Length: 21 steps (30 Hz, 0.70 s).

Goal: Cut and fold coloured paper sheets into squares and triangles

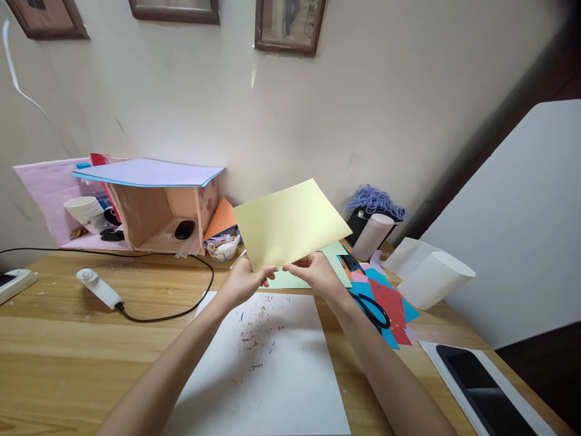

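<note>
A pale yellow sheet of paper (293, 221) is held up above the desk, tilted, by its near edge. My left hand (247, 278) pinches that edge near its left corner, thumb on top. Close beside it, my right hand (313, 271) pinches the same edge with thumb and fingers. Behind and below the hands lies a pale green sheet (290, 280), partly hidden by them. A white board (290, 375) with coloured marks lies flat under my forearms.
Black scissors (374, 312) lie on red and blue paper scraps (385, 297) at the right, near white paper rolls (436, 278) and a phone (476, 387). At the left are an open box (154, 212), paper cups (86, 212) and a corded white device (100, 289).
</note>
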Motion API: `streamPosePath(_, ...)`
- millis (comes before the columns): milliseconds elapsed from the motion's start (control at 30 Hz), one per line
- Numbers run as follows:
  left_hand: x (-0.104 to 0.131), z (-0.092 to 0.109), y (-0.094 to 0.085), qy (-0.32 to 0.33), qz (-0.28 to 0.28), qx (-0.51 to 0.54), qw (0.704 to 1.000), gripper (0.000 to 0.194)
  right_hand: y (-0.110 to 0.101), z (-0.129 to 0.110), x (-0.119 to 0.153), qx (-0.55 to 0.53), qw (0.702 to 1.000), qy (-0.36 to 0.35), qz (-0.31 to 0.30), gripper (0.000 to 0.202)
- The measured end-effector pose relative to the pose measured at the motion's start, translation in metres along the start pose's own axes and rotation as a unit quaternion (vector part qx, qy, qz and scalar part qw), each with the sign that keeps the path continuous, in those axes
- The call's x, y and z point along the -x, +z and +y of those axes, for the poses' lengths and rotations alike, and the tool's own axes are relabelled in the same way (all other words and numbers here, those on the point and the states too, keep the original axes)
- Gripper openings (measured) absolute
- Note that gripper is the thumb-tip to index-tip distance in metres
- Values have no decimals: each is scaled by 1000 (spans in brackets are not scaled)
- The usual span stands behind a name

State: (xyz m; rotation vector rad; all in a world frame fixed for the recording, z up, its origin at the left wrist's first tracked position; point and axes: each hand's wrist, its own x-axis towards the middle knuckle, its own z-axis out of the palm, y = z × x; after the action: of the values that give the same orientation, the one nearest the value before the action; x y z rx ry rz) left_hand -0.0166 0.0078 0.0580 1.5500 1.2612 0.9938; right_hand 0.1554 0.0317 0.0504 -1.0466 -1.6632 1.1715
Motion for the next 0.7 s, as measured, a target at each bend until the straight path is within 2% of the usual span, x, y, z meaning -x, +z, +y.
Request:
streamPosePath(133, 0, 3, -9, -6, -16, -23, 1000, 22, -13, -1, -2, 37, 998, 22, 53, 16)
streamPosePath(367, -7, -3, -29, -21, -29, -58, 998, 26, -52, 4, -7, 71, 991, 27, 108, 18)
streamPosePath(533, -6, 1, -42, -28, -31, -93, 995, 26, -75, 2, -3, 105, 985, 21, 136, 16)
streamPosePath(700, -7, -3, -54, -10, -66, -103, 992, 26, -84, 2, -4, 23, 986, 22, 166, 21)
